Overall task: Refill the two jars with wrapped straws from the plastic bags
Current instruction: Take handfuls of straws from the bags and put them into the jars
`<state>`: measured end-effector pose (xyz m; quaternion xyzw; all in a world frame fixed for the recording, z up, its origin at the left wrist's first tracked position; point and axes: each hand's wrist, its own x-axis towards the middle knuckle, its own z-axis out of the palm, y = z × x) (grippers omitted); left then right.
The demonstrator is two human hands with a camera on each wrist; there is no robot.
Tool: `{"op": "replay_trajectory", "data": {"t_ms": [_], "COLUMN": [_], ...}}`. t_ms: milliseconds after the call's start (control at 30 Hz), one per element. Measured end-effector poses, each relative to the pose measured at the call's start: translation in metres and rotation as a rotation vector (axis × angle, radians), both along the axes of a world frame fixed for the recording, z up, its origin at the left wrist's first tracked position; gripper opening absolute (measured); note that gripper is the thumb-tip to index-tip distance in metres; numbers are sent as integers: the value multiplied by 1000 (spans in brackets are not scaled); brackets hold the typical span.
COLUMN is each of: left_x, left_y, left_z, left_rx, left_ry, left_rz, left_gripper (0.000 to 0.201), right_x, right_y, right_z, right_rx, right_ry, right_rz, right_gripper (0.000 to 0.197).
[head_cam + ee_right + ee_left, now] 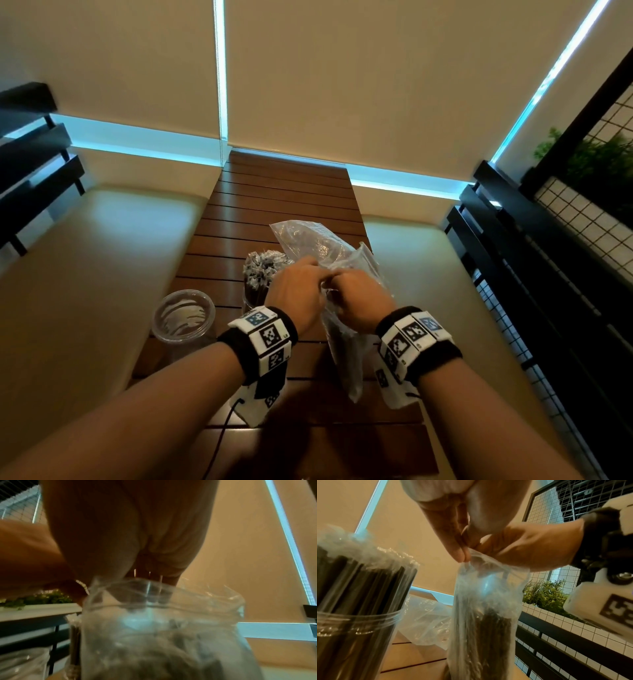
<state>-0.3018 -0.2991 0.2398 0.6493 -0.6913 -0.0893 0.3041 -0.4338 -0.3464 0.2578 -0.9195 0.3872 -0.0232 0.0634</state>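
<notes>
- Head view: left hand (pixel 296 291) and right hand (pixel 359 298) each pinch the mouth of an upright bag of straws (pixel 481 622) on the table (pixel 284 192);
- a filled jar (pixel 351 615) stands beside the bag; an empty jar (pixel 183 320) sits further left.

Empty jar (pixel 184 319): on counter (pixel 281 192), far left.
Filled jar (pixel 262 274): right of it, behind.
Held bag (pixel 342 349): right of jars.
Loose bag (pixel 308 240): behind.

A slatted wooden table (pixel 284 192) runs toward far beige roller blinds (pixel 342 75) edged by blue daylight, with cream bench seats (pixel 85 260) on both sides and a black wire-grid partition (pixel 582 222) with green plants (pixel 596 161) at right.
</notes>
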Motion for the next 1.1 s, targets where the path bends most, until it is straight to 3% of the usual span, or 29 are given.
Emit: {"op": "replay_trajectory", "data": {"t_ms": [267, 367, 500, 600, 767, 867, 933, 967, 1000, 1100], "left_x": [-2, 2, 4, 5, 2, -4, -7, -8, -7, -1], "left_y": [6, 6, 5, 7, 10, 15, 18, 18, 18, 18], "left_z": [8, 12, 20, 21, 23, 19, 17, 16, 15, 11], "left_rx": [-16, -43, -39, -39, -66, -44, -55, -61, -64, -76], "left_ry": [24, -10, -25, -18, -19, -34, -52, -61, -65, -90], "left_rz": [-53, -40, -53, -61, -98, -176, -223, -236, -244, -229], "left_gripper": [20, 20, 23, 24, 25, 25, 24, 24, 24, 22], "right_x": [-1, 2, 6, 2, -4, 0, 7, 21, 26, 28], "right_y": [-10, -9, -7, -12, -8, -9, -1, 4, 5, 17], "right_z": [-12, -14, -16, -17, -22, -38, -28, -28, -30, -38], "right_rx": [-52, -222, -79, -109, -234, -142, 121, 310, 386, 164], "right_ry": [337, 344, 333, 392, 456, 342, -57, -252, -271, 149], "right_rz": [-21, 49, 155, 87, 32, 3, -114, -261, -338, -396], "right_gripper": [41, 37, 32, 28, 39, 34, 41, 50, 55, 27]}}
